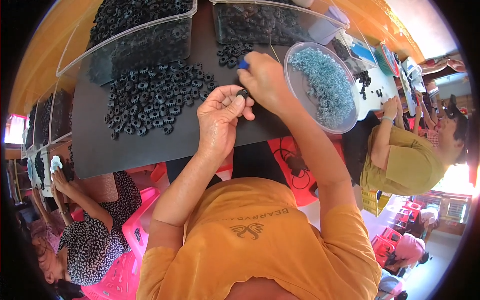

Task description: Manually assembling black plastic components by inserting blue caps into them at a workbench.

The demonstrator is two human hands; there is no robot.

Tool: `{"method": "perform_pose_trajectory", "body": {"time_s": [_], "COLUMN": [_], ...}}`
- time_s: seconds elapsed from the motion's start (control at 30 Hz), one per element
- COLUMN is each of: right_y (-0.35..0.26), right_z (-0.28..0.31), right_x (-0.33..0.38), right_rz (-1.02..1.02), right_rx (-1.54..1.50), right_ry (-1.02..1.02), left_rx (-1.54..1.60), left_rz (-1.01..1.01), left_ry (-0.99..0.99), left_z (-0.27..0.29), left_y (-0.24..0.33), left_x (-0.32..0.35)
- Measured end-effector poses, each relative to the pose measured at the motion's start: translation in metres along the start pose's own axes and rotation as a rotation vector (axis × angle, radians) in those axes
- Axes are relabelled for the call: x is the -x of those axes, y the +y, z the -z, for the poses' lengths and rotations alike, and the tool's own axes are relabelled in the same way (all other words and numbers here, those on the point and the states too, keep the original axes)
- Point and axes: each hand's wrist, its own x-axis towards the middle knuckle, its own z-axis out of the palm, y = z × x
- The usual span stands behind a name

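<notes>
My left hand is closed, pinching a small round black plastic part between thumb and fingertips. Just to its right and farther off, my right hand is closed with its fingers curled. A small blue object sticks out from those fingers; its kind is unclear. A thin pale rod shows behind the right hand, and whether it joins the blue object I cannot tell. Left of my hands spreads a loose pile of black plastic parts. A smaller cluster of the same parts lies beyond my left hand.
A round clear tray of small shiny springs stands right of my right hand. Two clear bins of black parts line the far side of the dark table. Co-workers sit at left and right.
</notes>
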Motion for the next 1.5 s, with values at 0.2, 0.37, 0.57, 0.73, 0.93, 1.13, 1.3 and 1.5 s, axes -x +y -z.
{"method": "perform_pose_trajectory", "body": {"time_s": [0.2,0.37,0.57,0.73,0.93,1.13,1.3,1.5], "right_y": [0.001,-0.001,-0.002,-0.010,-0.019,-0.021,-0.024,-0.019], "right_z": [0.049,0.051,0.052,0.052,0.040,0.023,0.031,0.034], "right_x": [0.024,0.026,0.023,0.031,0.032,0.023,0.009,0.017], "right_rz": [-0.229,-0.282,-0.269,-0.220,0.150,0.224,0.076,0.111], "right_rx": [-0.696,-0.962,-0.807,-0.591,-0.255,-0.225,-0.269,-0.246], "right_ry": [-0.086,-0.252,-0.246,-0.165,0.080,0.235,-0.108,-0.103], "left_rx": [-0.043,-0.114,-0.198,-0.211,-0.269,-0.212,-0.222,-0.258], "left_rz": [0.028,0.038,0.041,0.006,-0.058,-0.090,-0.023,-0.058], "left_ry": [-0.016,-0.018,0.020,0.019,0.142,0.137,0.131,0.060], "left_z": [-0.003,-0.004,-0.004,-0.010,-0.013,-0.002,-0.007,-0.007], "left_y": [0.001,0.000,0.002,-0.004,-0.006,-0.004,-0.005,-0.010], "left_x": [-0.004,-0.004,-0.002,-0.001,0.000,-0.013,-0.014,-0.011]}}
